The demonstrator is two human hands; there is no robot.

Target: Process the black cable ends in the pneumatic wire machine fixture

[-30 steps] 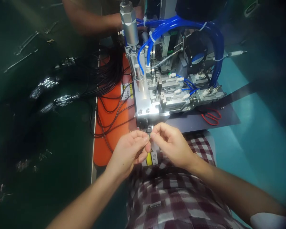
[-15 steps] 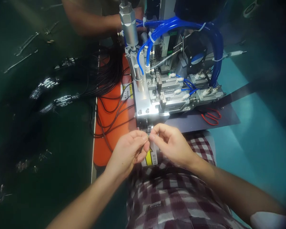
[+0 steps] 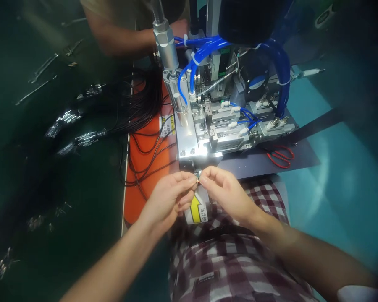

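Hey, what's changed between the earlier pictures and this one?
The view shifted, the machine now sitting slightly lower in it; more of the yellow arrow shows below the left hand. It and the right hand stay pinched at a tiny coppery piece. The red scissors stayed put.

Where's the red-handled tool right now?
In the head view, the red-handled tool lies on the dark mat at right, beside the metal machine, beyond and right of the right hand.

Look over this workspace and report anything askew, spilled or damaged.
Nothing looks spilled or damaged, though the tiny pinched coppery piece is too small to judge. Only the thin black cables look untidy, straying in loose loops across the flat orange surface.
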